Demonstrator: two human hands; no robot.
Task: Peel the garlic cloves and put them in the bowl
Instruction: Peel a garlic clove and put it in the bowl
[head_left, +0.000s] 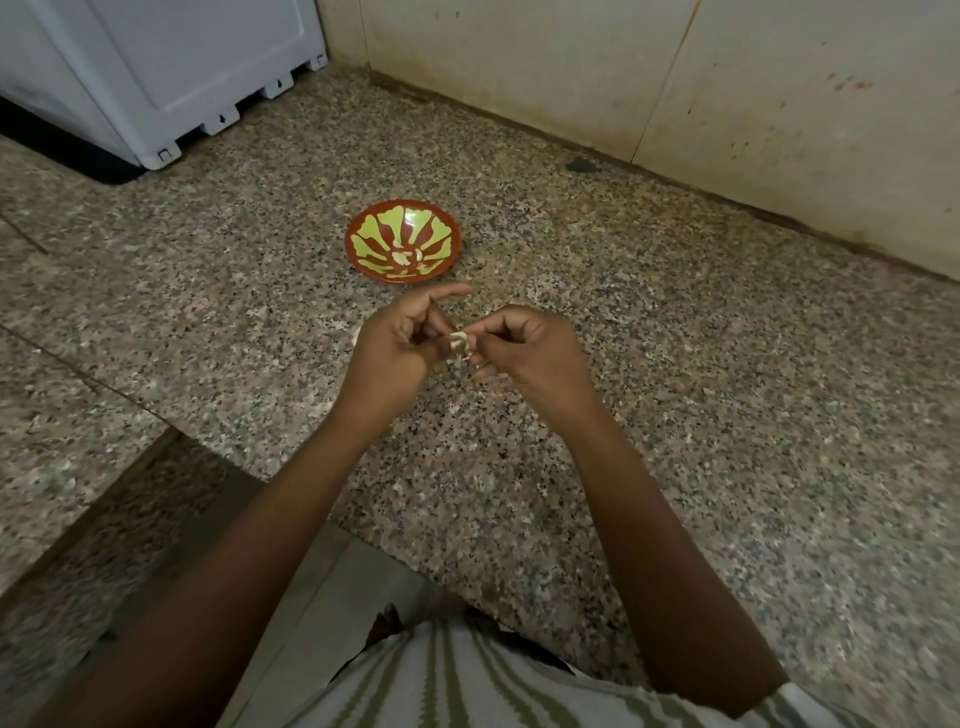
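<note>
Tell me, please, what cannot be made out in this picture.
- The garlic clove, head view: fingers of the left hand and right hand cover most of it; remaining skin unclear.
- The cloves in the bowl, head view: too small to count.
- The white box, head view: cut off by the top and left edges.

No readable text, labels or numbers anywhere.
</note>
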